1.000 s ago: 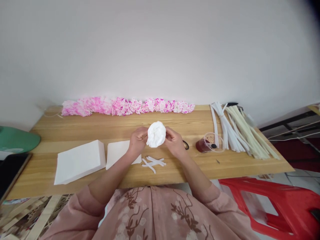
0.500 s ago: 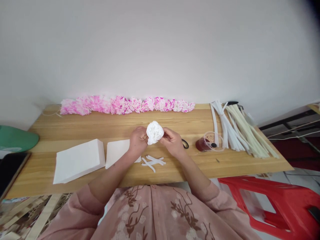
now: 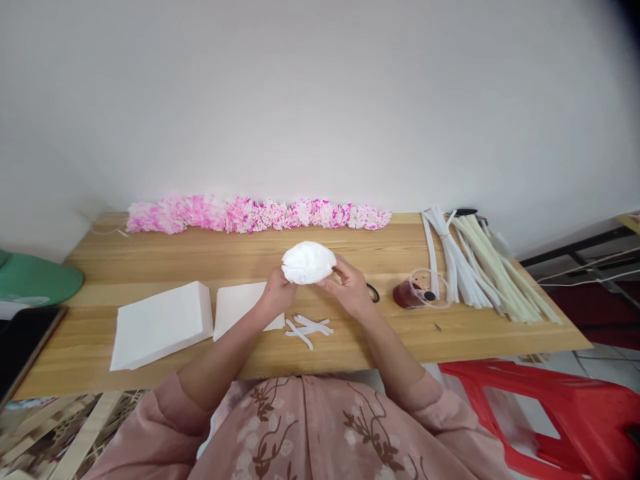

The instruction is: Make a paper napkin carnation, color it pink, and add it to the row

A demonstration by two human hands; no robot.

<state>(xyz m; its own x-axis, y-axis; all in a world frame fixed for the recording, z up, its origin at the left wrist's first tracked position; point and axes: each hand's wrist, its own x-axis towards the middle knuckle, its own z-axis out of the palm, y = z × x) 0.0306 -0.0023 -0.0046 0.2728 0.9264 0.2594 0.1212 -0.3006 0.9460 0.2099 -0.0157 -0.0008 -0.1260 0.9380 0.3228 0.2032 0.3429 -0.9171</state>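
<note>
Pale wall backs a wooden table [image 3: 150,257]. At frame centre both hands pinch a white tissue puff [image 3: 308,262]: left hand [image 3: 278,293] beneath, right hand [image 3: 351,288] at its edge. Half a second ago the puff was a tighter ball; now it is spread wider. Right of centre, a cup [image 3: 419,292] holds red liquid.
</note>
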